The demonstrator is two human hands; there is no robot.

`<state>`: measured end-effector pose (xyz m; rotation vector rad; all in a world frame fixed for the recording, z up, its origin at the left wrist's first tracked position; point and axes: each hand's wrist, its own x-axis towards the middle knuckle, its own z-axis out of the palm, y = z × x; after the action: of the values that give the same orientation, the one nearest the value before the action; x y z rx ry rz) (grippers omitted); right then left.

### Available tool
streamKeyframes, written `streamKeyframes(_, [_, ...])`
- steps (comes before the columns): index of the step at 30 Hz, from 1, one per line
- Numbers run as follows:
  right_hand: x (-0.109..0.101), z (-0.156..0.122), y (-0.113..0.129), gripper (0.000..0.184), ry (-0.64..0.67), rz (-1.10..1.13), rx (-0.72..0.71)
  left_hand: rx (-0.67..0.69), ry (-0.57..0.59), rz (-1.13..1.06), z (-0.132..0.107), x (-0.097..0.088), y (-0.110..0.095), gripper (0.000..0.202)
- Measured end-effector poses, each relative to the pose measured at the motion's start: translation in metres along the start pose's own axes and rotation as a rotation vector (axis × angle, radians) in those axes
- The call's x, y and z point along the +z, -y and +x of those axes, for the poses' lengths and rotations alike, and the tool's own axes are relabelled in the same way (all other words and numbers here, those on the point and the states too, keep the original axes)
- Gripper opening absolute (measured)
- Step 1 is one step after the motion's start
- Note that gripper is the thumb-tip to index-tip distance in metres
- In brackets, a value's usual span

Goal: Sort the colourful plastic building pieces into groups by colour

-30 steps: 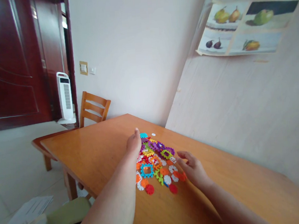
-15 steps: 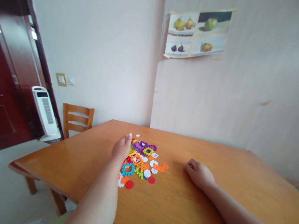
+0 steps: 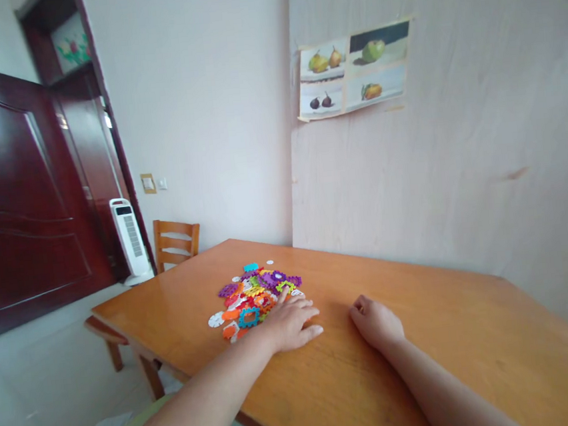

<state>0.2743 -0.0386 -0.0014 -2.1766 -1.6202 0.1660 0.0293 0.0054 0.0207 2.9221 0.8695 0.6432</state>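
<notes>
Plastic pieces (image 3: 255,291), partly covered by left hand (image 3: 292,323), right hand (image 3: 379,324) apart

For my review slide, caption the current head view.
Open left hand by colorful pieces, right hand curled on wooden table.

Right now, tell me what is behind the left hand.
Past the left hand, a lime-green piece and a white piece show partly. Whatever the hand itself covers cannot be seen.

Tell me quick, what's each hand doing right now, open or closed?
Left hand: open, fingers spread, at the colorful pieces.
Right hand: closed, fingers curled; can't tell if anything's inside.
</notes>
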Motion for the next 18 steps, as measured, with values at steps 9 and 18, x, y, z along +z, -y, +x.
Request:
streamKeyframes(9, [0.001, 0.002, 0.001, 0.031, 0.010, 0.021, 0.004, -0.094, -0.055, 0.233, -0.013, -0.022, 0.041, 0.018])
streamKeyframes(18, [0.001, 0.001, 0.000, 0.030, 0.023, -0.009, 0.004, -0.518, -0.244, 0.298, -0.067, -0.040, 0.087, 0.041])
